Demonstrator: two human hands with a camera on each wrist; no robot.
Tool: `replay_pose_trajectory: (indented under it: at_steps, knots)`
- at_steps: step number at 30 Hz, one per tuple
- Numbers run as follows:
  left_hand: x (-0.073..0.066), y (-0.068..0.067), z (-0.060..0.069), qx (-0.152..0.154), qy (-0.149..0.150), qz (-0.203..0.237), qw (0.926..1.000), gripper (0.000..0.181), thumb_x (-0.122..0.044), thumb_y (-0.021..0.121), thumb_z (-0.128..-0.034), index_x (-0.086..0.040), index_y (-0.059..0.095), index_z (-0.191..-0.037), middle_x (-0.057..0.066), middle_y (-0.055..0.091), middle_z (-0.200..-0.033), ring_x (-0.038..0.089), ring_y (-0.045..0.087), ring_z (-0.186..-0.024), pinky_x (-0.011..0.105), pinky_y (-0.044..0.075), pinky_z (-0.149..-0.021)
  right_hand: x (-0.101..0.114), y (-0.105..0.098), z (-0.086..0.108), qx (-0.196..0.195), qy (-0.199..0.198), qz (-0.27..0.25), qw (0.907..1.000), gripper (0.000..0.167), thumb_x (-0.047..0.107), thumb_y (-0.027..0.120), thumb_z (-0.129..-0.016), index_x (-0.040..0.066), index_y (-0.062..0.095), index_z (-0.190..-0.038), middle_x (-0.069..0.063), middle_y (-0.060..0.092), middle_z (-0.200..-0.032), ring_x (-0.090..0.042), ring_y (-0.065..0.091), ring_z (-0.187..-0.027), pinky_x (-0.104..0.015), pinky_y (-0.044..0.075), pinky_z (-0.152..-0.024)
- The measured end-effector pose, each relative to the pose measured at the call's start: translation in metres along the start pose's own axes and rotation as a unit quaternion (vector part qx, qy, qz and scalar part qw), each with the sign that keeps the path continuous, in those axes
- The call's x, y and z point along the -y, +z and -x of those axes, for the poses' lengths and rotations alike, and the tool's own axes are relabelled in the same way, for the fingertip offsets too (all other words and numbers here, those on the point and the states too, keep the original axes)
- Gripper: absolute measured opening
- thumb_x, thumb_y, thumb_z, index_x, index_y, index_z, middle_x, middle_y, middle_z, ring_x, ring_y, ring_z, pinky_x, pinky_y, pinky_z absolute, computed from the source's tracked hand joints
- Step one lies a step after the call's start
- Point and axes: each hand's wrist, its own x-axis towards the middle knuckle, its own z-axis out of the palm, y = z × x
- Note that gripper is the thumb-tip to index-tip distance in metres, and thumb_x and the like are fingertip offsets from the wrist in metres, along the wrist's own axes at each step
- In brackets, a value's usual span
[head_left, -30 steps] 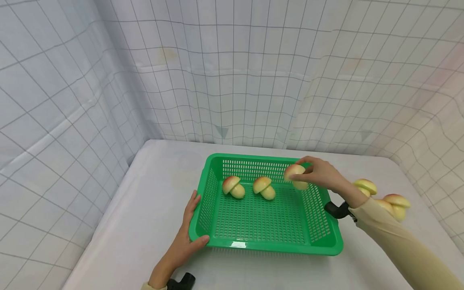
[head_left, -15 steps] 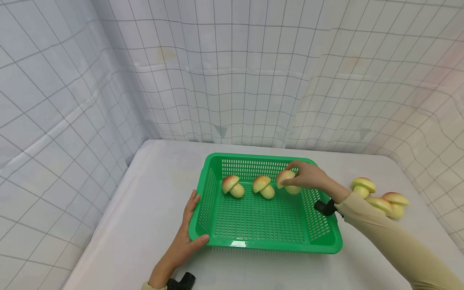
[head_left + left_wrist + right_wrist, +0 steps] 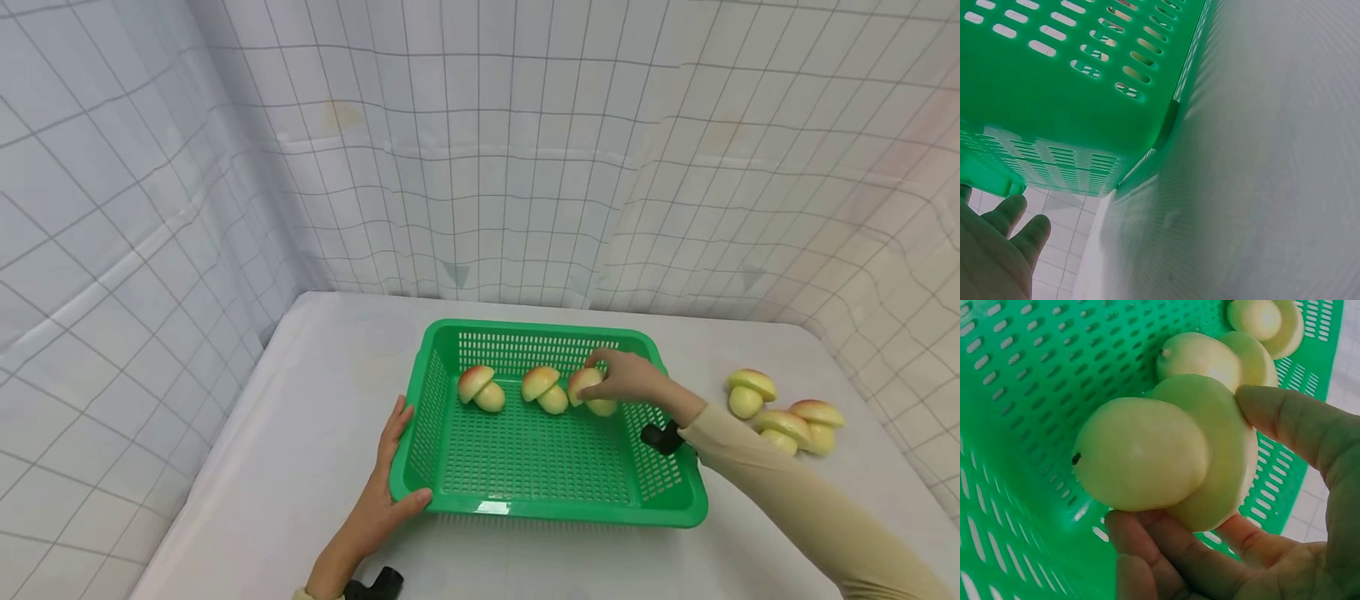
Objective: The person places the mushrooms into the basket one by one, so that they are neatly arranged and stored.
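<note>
A green plastic basket (image 3: 551,517) with slotted walls stands on the table. In the head view my left hand (image 3: 375,500) rests against its front left corner, thumb on the front rim and fingers stretched along the left side. My right hand (image 3: 630,379) is inside the basket, towards the back right, and holds an artificial mushroom (image 3: 1141,453) by its cap between thumb and fingers. Two more mushrooms, one at left (image 3: 480,388) and one in the middle (image 3: 545,389), lie in a row to its left. Whether the held mushroom touches the basket floor I cannot tell.
Several more mushrooms (image 3: 782,429) lie close together on the white-covered table (image 3: 330,383), right of the basket. Checked white curtains (image 3: 525,167) hang behind and at both sides of the table. A black wrist camera (image 3: 663,437) sits over the basket's right wall.
My right hand has moved left and down into the basket with the mushroom, bringing it beside the middle one. The left hand and the basket have stayed in place.
</note>
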Motion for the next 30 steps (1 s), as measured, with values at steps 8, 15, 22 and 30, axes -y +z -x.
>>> replay_pose_trajectory:
  at_steps: [8, 15, 22, 30]
  knots:
    - [0.0009, 0.0000, -0.0005, -0.002, -0.005, -0.001, 1.0000, 0.095, -0.009, 0.065, -0.0763, -0.022, 0.010, -0.153, -0.006, -0.006, -0.158, 0.018, -0.001, -0.142, 0.070, 0.011, -0.095, -0.0003, 0.0070, -0.0007, 0.006, 0.010, 0.005, 0.9999, 0.050, 0.034, 0.070, -0.083, 0.004, 0.055, -0.120, -0.010, 0.062, -0.101, -0.022, 0.055, -0.080, -0.036, 0.046, -0.065]
    - [0.0019, -0.0002, -0.0005, -0.002, 0.008, -0.004, 1.0000, 0.095, -0.008, 0.065, -0.0759, -0.020, 0.011, -0.153, 0.001, -0.005, -0.158, 0.020, -0.001, -0.142, 0.069, 0.010, -0.095, -0.0019, 0.0089, -0.0010, 0.010, 0.009, 0.005, 0.9999, 0.050, 0.031, 0.069, -0.085, 0.002, 0.052, -0.123, -0.014, 0.061, -0.105, -0.022, 0.056, -0.083, -0.036, 0.046, -0.066]
    - [0.0016, -0.0001, -0.0014, -0.002, 0.006, 0.003, 1.0000, 0.095, -0.008, 0.064, -0.0766, -0.021, 0.010, -0.153, 0.001, -0.006, -0.158, 0.019, -0.002, -0.142, 0.069, 0.008, -0.096, -0.0014, 0.0091, 0.0001, 0.007, 0.003, 0.001, 1.0000, 0.050, 0.029, 0.068, -0.086, 0.000, 0.050, -0.123, -0.014, 0.062, -0.103, -0.022, 0.056, -0.080, -0.037, 0.046, -0.065]
    - [0.0028, -0.0009, -0.0013, 0.000, 0.009, 0.004, 1.0000, 0.095, -0.008, 0.064, -0.0766, -0.021, 0.010, -0.153, 0.001, -0.006, -0.158, 0.019, -0.001, -0.142, 0.070, 0.009, -0.095, -0.0030, 0.0103, -0.0003, 0.002, 0.005, 0.004, 1.0000, 0.050, 0.029, 0.067, -0.087, 0.000, 0.050, -0.124, -0.015, 0.062, -0.105, -0.022, 0.055, -0.082, -0.036, 0.046, -0.066]
